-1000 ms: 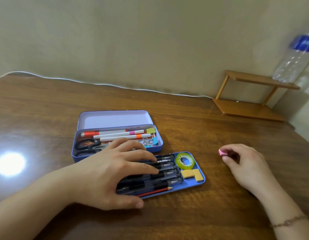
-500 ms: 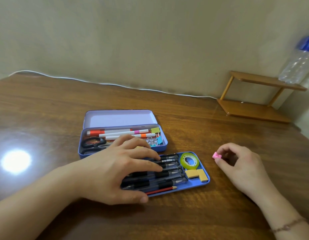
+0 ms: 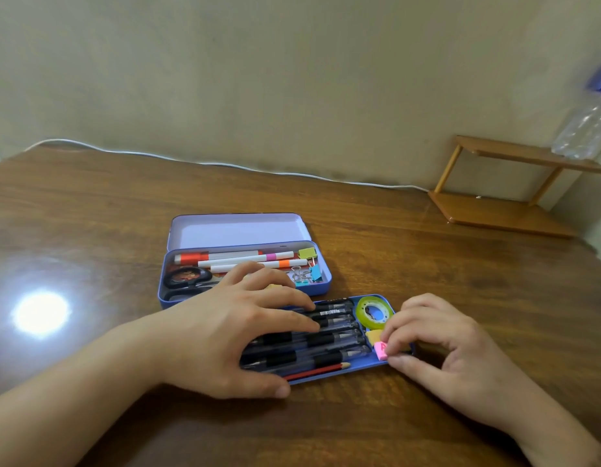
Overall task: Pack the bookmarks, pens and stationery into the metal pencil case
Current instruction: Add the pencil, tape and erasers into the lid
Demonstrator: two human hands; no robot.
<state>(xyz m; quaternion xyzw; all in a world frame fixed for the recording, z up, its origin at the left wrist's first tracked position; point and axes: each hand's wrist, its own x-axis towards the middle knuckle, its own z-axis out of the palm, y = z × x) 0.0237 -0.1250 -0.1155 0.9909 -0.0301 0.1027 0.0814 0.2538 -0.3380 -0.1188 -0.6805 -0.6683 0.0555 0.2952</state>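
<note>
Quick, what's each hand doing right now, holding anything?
Left hand: open, fingers spread flat, pressing on the black pens in the blue tray.
Right hand: pinching a small pink eraser over the tray's right end.

You have a lilac-blue pencil case [image 3: 240, 230], blue tray [image 3: 339, 374], black pens [image 3: 326, 340], red pencil [image 3: 317, 371], green tape roll [image 3: 374, 309], pink eraser [image 3: 381, 350], black scissors [image 3: 186, 277], and brown wood-grain tabletop [image 3: 90, 214].
</note>
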